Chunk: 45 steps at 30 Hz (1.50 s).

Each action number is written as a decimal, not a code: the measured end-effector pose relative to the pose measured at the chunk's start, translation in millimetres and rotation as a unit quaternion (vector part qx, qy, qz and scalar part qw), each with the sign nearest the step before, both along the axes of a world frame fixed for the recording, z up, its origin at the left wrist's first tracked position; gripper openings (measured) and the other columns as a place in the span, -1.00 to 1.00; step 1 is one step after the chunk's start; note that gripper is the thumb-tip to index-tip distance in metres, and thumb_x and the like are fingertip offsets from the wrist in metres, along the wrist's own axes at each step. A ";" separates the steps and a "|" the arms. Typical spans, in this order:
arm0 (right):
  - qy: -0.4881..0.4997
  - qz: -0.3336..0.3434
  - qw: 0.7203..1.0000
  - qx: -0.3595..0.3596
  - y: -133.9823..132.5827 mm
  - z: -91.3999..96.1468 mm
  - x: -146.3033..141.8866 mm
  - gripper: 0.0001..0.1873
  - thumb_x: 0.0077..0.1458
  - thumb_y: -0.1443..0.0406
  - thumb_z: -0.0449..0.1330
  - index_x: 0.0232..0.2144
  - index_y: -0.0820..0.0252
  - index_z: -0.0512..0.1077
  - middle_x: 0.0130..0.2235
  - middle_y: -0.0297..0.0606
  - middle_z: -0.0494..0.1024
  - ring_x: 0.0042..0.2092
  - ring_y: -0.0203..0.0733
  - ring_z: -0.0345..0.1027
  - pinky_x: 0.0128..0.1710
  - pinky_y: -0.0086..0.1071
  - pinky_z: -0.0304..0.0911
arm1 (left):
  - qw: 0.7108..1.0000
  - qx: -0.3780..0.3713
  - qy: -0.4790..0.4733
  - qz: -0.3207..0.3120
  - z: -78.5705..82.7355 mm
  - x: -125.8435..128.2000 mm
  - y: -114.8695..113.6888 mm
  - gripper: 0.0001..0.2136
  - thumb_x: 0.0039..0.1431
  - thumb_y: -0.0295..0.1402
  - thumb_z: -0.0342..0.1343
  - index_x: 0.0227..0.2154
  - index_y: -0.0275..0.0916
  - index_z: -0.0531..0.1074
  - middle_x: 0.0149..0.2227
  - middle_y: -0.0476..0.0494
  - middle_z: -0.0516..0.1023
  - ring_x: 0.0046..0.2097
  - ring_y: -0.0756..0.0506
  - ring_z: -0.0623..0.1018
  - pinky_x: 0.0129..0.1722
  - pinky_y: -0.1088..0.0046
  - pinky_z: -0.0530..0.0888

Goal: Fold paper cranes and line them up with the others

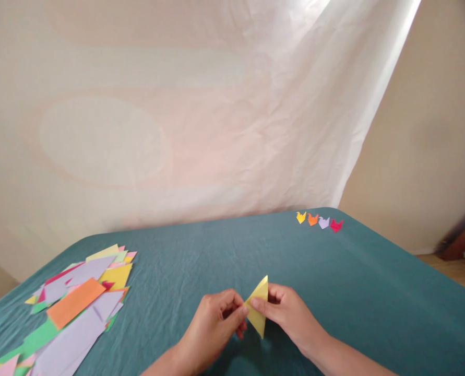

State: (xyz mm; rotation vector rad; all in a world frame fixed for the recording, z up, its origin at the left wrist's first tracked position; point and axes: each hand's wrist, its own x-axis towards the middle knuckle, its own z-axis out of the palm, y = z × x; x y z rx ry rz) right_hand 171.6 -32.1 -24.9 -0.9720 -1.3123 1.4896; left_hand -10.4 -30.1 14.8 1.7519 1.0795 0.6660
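Note:
A piece of yellow paper (260,303), folded into a triangle, is held up over the near middle of the table. My right hand (290,316) grips it from the right, thumb on the front face and fingers behind. At the paper's left corner my left hand (220,321) is closed, with thumb and forefinger pinching the tip. The triangle's long edge faces right, with one point up and one down. The fingers behind the paper are partly hidden.
Loose coloured paper sheets (81,339) lie heaped at the left, an orange piece (76,302) on top. Several small folded paper birds, among them a red one (336,225), line the far right corner of the green-covered table (201,256). A pale cloth (216,130) hangs behind.

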 end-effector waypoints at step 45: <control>-0.396 0.024 0.815 0.423 -8.9 3.5 -3.1 -0.75 0.20 0.46 -0.02 -0.23 0.12 0.42 -0.21 -0.28 0.48 -0.11 -0.19 0.23 -0.10 -0.27 0.12 | 0.950 -0.025 0.300 -0.083 -11.9 -24.5 51.7 -0.85 -0.15 -0.46 -0.08 -0.57 -0.27 0.40 -0.68 0.02 0.39 -0.66 0.02 0.39 -0.72 0.63 0.23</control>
